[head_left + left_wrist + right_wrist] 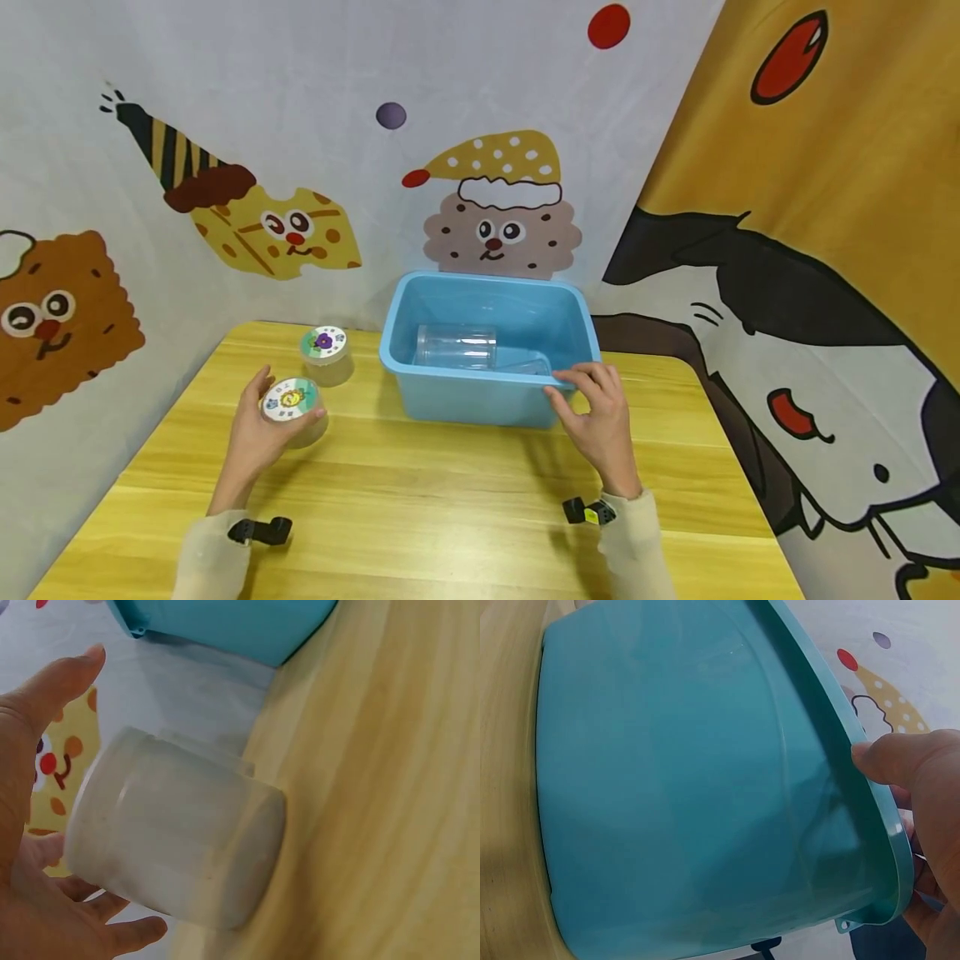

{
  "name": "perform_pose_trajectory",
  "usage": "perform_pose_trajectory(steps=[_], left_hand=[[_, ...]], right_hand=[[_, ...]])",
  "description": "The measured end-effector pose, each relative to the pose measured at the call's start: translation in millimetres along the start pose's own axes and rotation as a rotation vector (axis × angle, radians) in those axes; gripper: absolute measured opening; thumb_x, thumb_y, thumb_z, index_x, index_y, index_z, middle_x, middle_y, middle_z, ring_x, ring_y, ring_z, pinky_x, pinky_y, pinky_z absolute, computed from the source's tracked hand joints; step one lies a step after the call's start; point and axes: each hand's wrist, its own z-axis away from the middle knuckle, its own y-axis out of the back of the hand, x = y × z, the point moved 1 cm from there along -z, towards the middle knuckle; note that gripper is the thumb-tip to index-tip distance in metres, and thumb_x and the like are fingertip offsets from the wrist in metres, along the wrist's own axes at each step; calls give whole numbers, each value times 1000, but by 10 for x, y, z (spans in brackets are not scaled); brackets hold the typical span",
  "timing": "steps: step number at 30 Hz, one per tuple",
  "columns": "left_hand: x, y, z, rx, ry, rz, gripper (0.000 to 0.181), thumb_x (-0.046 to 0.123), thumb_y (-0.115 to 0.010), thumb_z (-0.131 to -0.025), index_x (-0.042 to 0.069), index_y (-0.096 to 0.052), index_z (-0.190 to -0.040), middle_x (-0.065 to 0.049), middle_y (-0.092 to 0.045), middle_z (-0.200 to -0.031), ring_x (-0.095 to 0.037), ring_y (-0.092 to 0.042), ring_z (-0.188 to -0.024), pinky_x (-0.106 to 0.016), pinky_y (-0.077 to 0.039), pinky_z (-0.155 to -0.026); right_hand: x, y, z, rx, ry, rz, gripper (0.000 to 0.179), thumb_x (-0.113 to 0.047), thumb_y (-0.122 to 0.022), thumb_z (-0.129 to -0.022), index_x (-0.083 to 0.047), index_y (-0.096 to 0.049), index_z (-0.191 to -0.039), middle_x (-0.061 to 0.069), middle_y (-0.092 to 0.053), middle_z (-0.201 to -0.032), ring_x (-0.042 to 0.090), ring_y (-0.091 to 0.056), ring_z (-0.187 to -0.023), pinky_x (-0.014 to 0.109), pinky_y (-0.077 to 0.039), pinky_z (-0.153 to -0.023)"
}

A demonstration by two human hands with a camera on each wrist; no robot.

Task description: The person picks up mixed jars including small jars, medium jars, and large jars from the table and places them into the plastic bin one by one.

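A small clear tub with a sun picture on its lid stands at the table's left. Around it lies my left hand, fingers at the far side and thumb at the near side. In the left wrist view the fingers are loosely spread beside the tub, the thumb well off its wall. My right hand pinches the front rim of a light blue plastic bin, thumb outside, other fingers over the inner side. Inside the bin, a clear plastic cylinder lies on its side next to another clear piece.
A second tub with a purple flower on its lid stands just behind the first. The wooden table meets a cartoon-printed cloth at the back. A yellow cloth hangs on the right.
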Motion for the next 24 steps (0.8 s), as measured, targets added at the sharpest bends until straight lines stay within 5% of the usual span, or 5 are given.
perform_pose_trajectory(steps=[11, 24], left_hand=[[-186, -72, 27, -31, 80, 40, 120, 34, -87, -83, 6, -3, -164, -31, -26, -161, -48, -33, -143, -71, -27, -116], [-210, -83, 73, 3, 127, 63, 106, 37, -85, -85, 3, -18, -161, -27, -36, -157, -42, -39, -142, -62, -36, -116]], right_hand=[[-5, 1, -9, 16, 17, -1, 24, -15, -88, -81, -8, -79, -103, 9, -67, -102, 27, -54, -97, 39, -44, -86], [-31, 10, -17, 8, 14, 4, 23, -16, -88, -82, -10, -79, -102, 9, -67, -103, 27, -54, -98, 39, -44, -88]])
